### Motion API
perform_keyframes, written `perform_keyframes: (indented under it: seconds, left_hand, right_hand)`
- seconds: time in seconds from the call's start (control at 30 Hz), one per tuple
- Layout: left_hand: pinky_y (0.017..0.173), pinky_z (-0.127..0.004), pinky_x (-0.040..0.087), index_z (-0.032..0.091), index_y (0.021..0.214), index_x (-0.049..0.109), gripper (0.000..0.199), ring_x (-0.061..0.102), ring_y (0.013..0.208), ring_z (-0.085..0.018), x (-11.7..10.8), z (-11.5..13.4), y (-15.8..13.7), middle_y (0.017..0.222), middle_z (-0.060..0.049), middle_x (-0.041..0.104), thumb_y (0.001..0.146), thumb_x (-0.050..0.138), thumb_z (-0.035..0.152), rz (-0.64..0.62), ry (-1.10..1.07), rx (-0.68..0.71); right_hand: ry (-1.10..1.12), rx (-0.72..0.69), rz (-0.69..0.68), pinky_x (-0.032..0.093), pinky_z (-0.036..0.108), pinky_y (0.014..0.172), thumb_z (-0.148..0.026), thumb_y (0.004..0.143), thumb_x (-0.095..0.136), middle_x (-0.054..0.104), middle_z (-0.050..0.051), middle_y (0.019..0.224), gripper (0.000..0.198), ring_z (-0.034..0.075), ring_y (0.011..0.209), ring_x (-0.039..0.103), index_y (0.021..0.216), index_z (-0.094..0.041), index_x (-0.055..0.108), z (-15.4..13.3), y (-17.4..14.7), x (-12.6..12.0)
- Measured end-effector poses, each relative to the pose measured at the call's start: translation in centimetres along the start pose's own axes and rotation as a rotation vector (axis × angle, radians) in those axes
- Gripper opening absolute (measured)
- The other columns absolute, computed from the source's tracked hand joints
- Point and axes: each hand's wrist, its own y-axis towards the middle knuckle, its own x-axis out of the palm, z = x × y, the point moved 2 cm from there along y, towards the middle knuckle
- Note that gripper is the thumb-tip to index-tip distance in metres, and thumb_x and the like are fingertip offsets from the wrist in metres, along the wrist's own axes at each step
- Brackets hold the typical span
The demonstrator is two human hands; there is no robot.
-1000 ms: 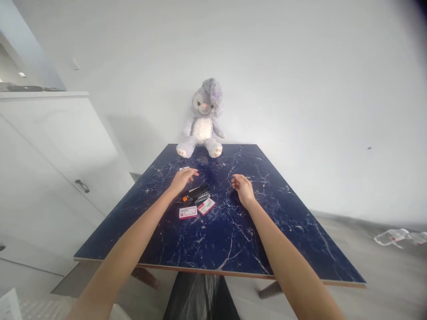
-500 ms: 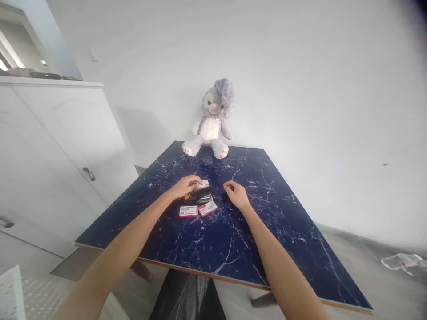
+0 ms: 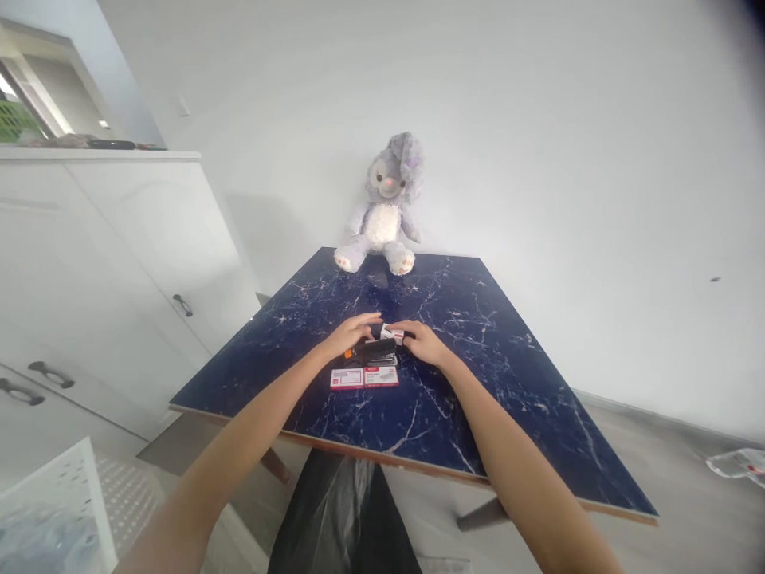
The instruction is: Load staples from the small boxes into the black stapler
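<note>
A black stapler (image 3: 375, 351) with an orange part at its left end lies on the dark blue table. Just behind it, my right hand (image 3: 425, 343) pinches a small white box (image 3: 394, 335), its fingers at the box's right side. My left hand (image 3: 351, 333) reaches over the stapler's left end, fingers stretched toward the box's left side; whether they touch it I cannot tell. In front of the stapler lie two flat red-and-white boxes, a left one (image 3: 347, 379) and a right one (image 3: 381, 376), side by side with edges nearly touching.
A grey plush rabbit (image 3: 386, 207) sits at the table's far edge against the wall. White cabinets (image 3: 137, 231) stand at the left. The marble-patterned table (image 3: 478, 375) has its near edge close to my body, with a white perforated basket (image 3: 89, 486) low at the left.
My right hand has moved left onto the small white box, which has shifted right from under my left hand. The right flat box has turned straight beside the left one.
</note>
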Motion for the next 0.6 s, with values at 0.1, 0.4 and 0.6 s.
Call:
perform_keyframes:
  seconds: [0.1,0.4,0.6]
  left_hand:
    - [0.088,-0.038,0.051,0.018,0.126,0.065,0.040,0.069,0.068,-0.015,0.0,0.5,-0.9,0.121,-0.011,0.070,0.091,0.050,0.032,0.176,0.100,-0.029]
    - [0.098,-0.039,0.048,0.016,0.090,0.080,0.063,0.071,0.092,-0.025,0.7,2.5,-3.4,0.090,-0.009,0.078,0.094,0.036,0.062,0.166,0.191,-0.111]
    - [0.101,-0.041,0.044,0.021,0.118,0.073,0.050,0.064,0.111,-0.028,1.7,4.0,-5.4,0.120,-0.008,0.072,0.088,0.055,0.057,0.080,0.312,0.081]
  right_hand:
    - [0.010,0.118,0.039,0.044,0.037,0.103,-0.011,0.079,0.050,0.073,0.001,0.116,0.040,0.021,0.109,0.065,0.107,-0.026,0.075,-0.4,-0.2,-0.3]
    - [0.030,0.211,0.109,0.048,0.029,0.080,-0.036,0.078,0.065,0.072,-0.002,0.085,0.016,0.016,0.078,0.064,0.085,-0.022,0.069,-1.7,-1.8,-0.7]
    - [-0.105,0.223,0.176,0.048,0.028,0.079,-0.037,0.077,0.068,0.072,-0.002,0.087,0.018,0.015,0.077,0.062,0.088,-0.023,0.065,-2.0,-2.1,-0.1]
